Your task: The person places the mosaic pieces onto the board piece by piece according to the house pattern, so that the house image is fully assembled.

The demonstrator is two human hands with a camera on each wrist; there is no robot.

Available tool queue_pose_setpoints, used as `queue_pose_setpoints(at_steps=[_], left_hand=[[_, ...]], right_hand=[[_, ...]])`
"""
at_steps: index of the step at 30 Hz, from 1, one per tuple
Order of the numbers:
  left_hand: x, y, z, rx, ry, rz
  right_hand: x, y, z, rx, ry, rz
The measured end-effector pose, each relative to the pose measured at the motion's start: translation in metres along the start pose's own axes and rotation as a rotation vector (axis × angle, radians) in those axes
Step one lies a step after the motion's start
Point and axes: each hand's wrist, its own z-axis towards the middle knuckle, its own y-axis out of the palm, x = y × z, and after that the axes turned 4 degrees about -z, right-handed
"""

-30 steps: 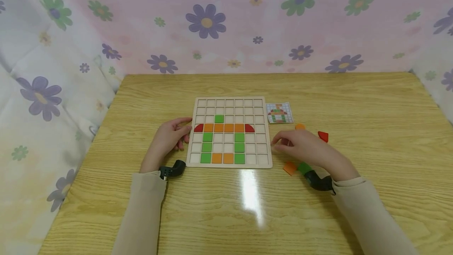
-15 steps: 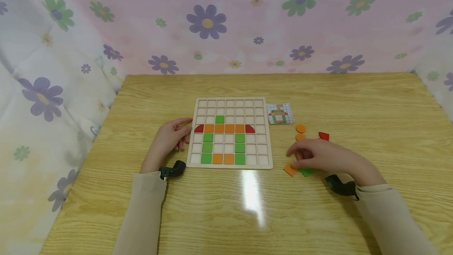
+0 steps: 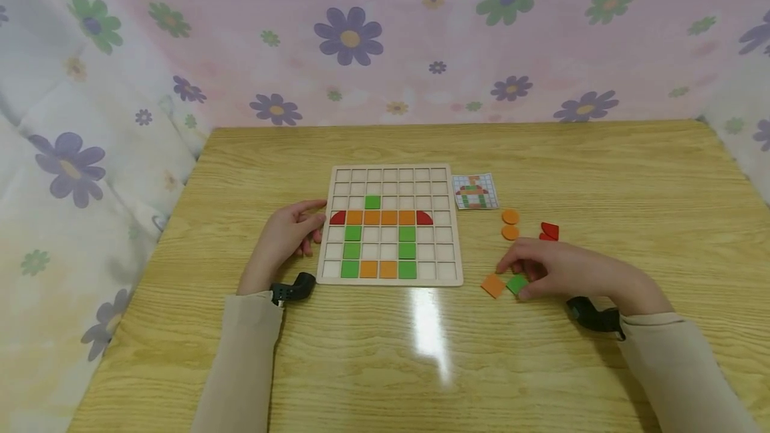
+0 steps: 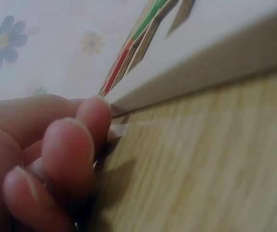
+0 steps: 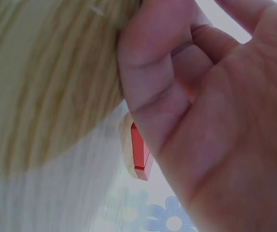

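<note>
A wooden grid board (image 3: 442, 236) lies flat, with green and orange square tiles and red quarter-round tiles set in its cells. My left hand (image 3: 293, 229) rests at its left edge; in the left wrist view the fingertips (image 4: 95, 113) meet the board's side (image 4: 177, 82). My right hand (image 3: 559, 272) is low over loose tiles to the right of the board. Its thumb is right at a green square tile (image 3: 516, 284), and its index finger lies beyond that tile with a gap between them. An orange square tile (image 3: 492, 285) lies just left of the green one.
A small pattern card (image 3: 476, 192) lies against the board's right side. Two orange round tiles (image 3: 510, 225) sit below the card. Red tiles (image 3: 549, 230) are behind my right hand and also show under its edge in the right wrist view. A flowered cloth (image 3: 397, 52) backs the table.
My right hand has moved from the board's right edge to the right, over the loose tiles, uncovering the orange rounds. The left hand stays at the board.
</note>
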Motion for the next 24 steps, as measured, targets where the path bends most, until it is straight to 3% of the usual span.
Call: queue_pose_setpoints(at_steps=[9,15,24], left_hand=[[-0.0002,0.0007,0.0006,0.002,0.005,0.009],[-0.0013,0.001,0.0006,0.008,0.002,0.007],[0.0012,0.0004,-0.001,0.0,0.017,0.03]], right_hand=[[-0.0042,-0.0018,0.0026,0.041,-0.012,-0.067],[-0.0023,-0.0011,0.0052,0.078,0.032,-0.111],[-0.0052,-0.0009,0.0041,0.066,0.083,-0.137]])
